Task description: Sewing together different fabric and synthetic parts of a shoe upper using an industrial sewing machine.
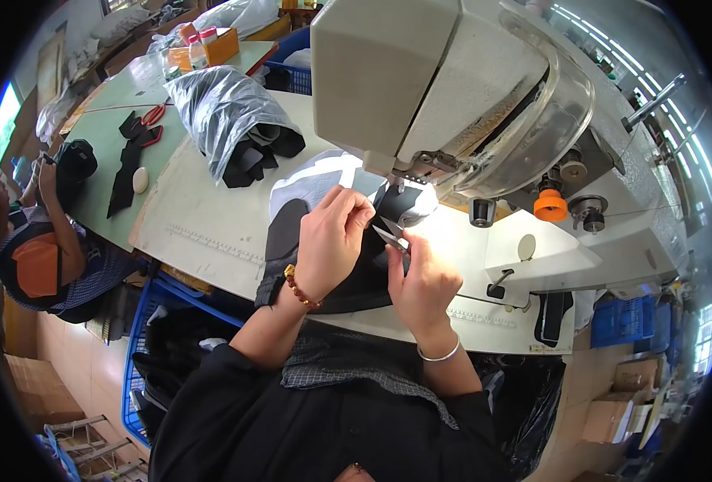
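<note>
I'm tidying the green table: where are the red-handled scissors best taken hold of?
Probably by the red handles, approaching from the white table's side: the finger loops lie toward that side, while black pieces lie on the other.

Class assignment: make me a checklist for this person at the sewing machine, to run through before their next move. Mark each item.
1. Small silver metal snips held in right hand: ok.
2. What left hand pinches: cannot tell, too small.
3. Black fabric piece beneath the hands: ok.
4. Needle height on large beige sewing machine: cannot tell.
5. Red-handled scissors away from hands, on pale green table: ok.
</note>
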Demonstrator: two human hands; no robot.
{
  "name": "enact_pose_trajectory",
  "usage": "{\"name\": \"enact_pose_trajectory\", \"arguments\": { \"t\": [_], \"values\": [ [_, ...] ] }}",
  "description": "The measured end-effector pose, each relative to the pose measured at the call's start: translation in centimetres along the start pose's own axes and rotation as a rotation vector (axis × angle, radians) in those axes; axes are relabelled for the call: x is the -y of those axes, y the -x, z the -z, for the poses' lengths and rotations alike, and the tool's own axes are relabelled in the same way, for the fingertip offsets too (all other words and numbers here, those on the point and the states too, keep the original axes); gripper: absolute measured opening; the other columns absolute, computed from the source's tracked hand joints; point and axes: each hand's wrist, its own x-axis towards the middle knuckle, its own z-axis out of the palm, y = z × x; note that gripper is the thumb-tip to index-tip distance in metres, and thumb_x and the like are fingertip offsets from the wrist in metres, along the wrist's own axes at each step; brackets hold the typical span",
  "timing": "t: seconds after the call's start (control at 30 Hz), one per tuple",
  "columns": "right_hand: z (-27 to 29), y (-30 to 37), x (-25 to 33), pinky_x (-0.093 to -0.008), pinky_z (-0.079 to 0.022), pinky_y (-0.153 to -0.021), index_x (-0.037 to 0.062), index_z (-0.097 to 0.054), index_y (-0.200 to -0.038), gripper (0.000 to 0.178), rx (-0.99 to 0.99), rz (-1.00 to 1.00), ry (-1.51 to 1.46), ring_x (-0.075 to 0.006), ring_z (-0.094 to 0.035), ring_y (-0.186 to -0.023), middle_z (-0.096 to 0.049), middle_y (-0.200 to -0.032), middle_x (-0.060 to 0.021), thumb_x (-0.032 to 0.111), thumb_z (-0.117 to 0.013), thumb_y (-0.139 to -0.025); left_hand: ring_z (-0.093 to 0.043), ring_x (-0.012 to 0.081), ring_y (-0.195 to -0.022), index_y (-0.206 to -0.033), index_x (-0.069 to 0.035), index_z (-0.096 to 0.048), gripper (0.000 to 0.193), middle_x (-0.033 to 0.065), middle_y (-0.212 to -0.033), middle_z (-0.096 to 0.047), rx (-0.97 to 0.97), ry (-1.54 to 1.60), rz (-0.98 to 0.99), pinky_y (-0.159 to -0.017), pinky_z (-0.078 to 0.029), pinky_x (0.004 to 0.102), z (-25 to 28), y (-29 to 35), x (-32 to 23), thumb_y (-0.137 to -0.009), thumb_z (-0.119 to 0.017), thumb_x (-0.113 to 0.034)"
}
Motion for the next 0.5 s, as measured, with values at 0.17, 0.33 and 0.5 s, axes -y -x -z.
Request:
{"name": "enact_pose_trajectory", "arguments": {
  "t": [0.17, 0.33, 0.5],
  "values": [
    [-0.07, -0.71, 0.35, -0.0347, -0.045, -0.050, 0.0074, -0.064, -0.102, 0.021, 0.017, 0.077, 0.103, -0.0251, -0.063, -0.055, -0.067, -0.074, -0.0071, 0.020, -0.072, -0.088, -0.060, 0.0255, -0.064, -0.086, -0.003, -0.062, 0.006, 0.0097, -0.085, -0.057, -0.050, -0.007, -0.006, -0.054, -0.047, 0.0342, -0.07, 0.21, -0.12, -0.087, -0.067, -0.004],
    [-0.53, -0.83, 0.69, -0.0354, -0.045, -0.049, 0.0092, -0.064, -0.101, 0.020, 0.009, 0.074, 0.150, -0.0240, -0.062, -0.053, -0.064, -0.069, -0.0054, 0.021, -0.072, -0.087, -0.052, 0.0165, -0.065, -0.085, -0.002, -0.065, 0.005, 0.0058, -0.082, -0.053, -0.092, -0.021, -0.048, -0.054, -0.046, 0.0268, -0.13, 0.07, 0.03, -0.086, -0.070, -0.003],
    [-0.66, -0.73, 0.59, -0.0367, -0.046, -0.047, 0.0129, -0.065, -0.101, 0.018, 0.110, 0.040, 0.081, -0.0240, -0.060, -0.049, -0.062, -0.064, -0.0036, 0.023, -0.071, -0.088, -0.053, 0.0172, -0.066, -0.084, -0.003, -0.064, 0.006, 0.0063, -0.083, -0.054, -0.065, -0.027, -0.037, -0.056, -0.046, 0.0276, -0.06, 0.12, -0.17, -0.085, -0.070, -0.002]
  ]
}}
